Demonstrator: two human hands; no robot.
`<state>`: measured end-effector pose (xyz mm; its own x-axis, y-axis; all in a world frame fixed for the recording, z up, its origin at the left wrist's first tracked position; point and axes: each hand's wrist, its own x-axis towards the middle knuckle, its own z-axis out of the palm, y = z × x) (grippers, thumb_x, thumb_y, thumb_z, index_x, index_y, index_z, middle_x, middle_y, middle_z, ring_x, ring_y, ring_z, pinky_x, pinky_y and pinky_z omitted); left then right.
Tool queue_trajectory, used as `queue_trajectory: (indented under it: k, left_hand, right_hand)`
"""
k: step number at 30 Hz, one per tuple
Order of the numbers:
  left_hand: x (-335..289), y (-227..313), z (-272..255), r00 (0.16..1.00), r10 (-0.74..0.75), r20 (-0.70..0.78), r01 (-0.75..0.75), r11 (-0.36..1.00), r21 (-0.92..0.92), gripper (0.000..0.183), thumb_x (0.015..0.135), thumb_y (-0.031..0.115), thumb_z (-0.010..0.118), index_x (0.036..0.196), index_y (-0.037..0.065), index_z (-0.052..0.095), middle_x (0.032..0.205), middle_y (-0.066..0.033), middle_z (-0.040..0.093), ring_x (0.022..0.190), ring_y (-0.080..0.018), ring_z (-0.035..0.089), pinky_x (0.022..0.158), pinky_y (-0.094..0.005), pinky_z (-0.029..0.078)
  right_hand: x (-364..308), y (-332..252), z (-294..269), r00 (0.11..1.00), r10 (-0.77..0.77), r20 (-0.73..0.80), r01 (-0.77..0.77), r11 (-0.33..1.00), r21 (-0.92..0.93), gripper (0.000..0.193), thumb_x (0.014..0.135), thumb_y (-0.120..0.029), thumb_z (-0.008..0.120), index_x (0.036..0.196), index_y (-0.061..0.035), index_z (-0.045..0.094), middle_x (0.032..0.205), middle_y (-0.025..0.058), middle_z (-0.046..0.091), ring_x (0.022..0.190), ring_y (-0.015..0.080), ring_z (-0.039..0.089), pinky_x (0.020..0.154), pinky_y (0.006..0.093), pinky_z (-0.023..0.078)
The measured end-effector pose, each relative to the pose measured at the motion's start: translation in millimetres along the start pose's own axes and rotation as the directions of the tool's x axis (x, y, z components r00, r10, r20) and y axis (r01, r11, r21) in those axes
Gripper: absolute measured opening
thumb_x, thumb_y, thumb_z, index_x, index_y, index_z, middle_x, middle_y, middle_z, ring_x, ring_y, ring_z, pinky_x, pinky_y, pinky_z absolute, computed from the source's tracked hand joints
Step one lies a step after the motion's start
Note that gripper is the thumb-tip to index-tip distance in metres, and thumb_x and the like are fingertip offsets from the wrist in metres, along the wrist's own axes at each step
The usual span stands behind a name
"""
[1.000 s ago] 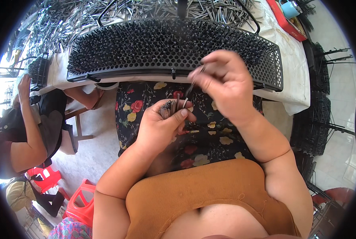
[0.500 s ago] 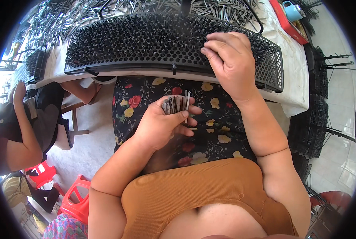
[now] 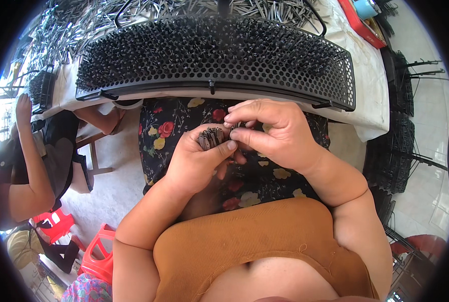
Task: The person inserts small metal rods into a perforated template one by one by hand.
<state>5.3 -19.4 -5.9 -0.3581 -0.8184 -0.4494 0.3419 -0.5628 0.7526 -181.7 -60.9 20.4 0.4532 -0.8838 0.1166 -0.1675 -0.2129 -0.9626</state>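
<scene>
My left hand (image 3: 189, 163) is closed round a bundle of thin dark metal strips (image 3: 210, 139), their ends showing above the thumb. Against that bundle, my right hand (image 3: 282, 133) pinches with thumb and forefinger on what looks like one thin strip, mostly hidden by the fingertips. Both hands are over my lap, above a black cloth with flowers (image 3: 159, 129). Beyond them stands a long, curved black rack (image 3: 285, 83) with round holes. Many dark strips (image 3: 194, 50) stand upright in its holes; the front rows and right end show bare holes.
Loose strips (image 3: 78, 30) are heaped on the white-covered table (image 3: 368, 90) behind the rack. At the far right are a red tray (image 3: 363, 25) and a blue mug (image 3: 366, 9). Another person's arm (image 3: 31, 151) reaches a smaller rack at left. Red stools (image 3: 101, 254) and stacked black racks (image 3: 398, 151) flank me.
My right hand has come from above the rack's right part down to the bundle in my left hand, and its fingers have closed in a pinch there. The left hand stays nearly in place.
</scene>
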Motion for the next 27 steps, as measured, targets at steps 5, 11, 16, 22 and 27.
queue_trajectory:
  k: [5,11,16,22,27]
  left_hand:
    - [0,5,3,0.999,-0.039,0.024,0.039,0.999,-0.027,0.015,0.093,0.003,0.059,0.107,-0.003,0.059,0.091,-0.0168,0.07,0.064,-0.0144,0.064,0.043,-0.0202,0.044]
    - [4,0,-3,0.993,-0.121,-0.013,0.119,0.984,-0.131,0.013,0.094,0.002,0.057,0.106,-0.002,0.06,0.093,-0.0159,0.07,0.062,-0.0115,0.062,0.043,-0.0197,0.043]
    - [8,-3,-5,0.991,-0.133,-0.033,0.127,0.982,-0.136,0.013,0.095,0.003,0.057,0.106,-0.003,0.06,0.092,-0.0157,0.07,0.062,-0.0117,0.062,0.041,-0.0201,0.042]
    - [9,-3,-5,0.989,-0.134,-0.069,0.129,0.989,-0.072,0.014,0.095,0.003,0.057,0.107,-0.003,0.06,0.09,-0.0156,0.07,0.061,-0.0124,0.062,0.041,-0.0204,0.042]
    - [10,-3,-7,0.99,-0.121,-0.072,0.118,0.992,-0.04,0.015,0.095,0.003,0.057,0.107,-0.003,0.061,0.09,-0.0146,0.07,0.06,-0.0119,0.061,0.042,-0.0207,0.043]
  right_hand:
    - [-2,1,-2,0.993,0.095,-0.071,-0.086,0.989,0.124,0.013,0.084,0.004,0.069,0.097,0.0003,0.069,0.091,0.0087,0.071,0.074,0.0118,0.067,0.065,0.0231,0.054]
    - [22,17,-42,0.8,-0.27,-0.536,0.259,0.961,-0.097,0.013,0.085,0.007,0.069,0.096,0.0004,0.069,0.091,0.0054,0.071,0.082,0.0097,0.066,0.074,0.0219,0.054]
    - [32,27,-48,0.729,-0.42,-0.541,0.258,0.9,-0.351,0.011,0.083,0.005,0.071,0.093,-0.0008,0.07,0.088,0.006,0.072,0.078,0.0091,0.066,0.071,0.0213,0.054]
    - [38,32,-49,0.756,-0.495,-0.43,0.236,0.817,-0.526,0.013,0.08,0.002,0.073,0.091,-0.0054,0.071,0.084,0.0057,0.071,0.072,0.013,0.067,0.065,0.0234,0.053]
    - [44,23,-55,0.778,-0.55,-0.305,0.28,0.737,-0.615,0.014,0.078,0.001,0.073,0.09,-0.0056,0.071,0.084,0.0073,0.071,0.073,0.019,0.068,0.066,0.0267,0.054]
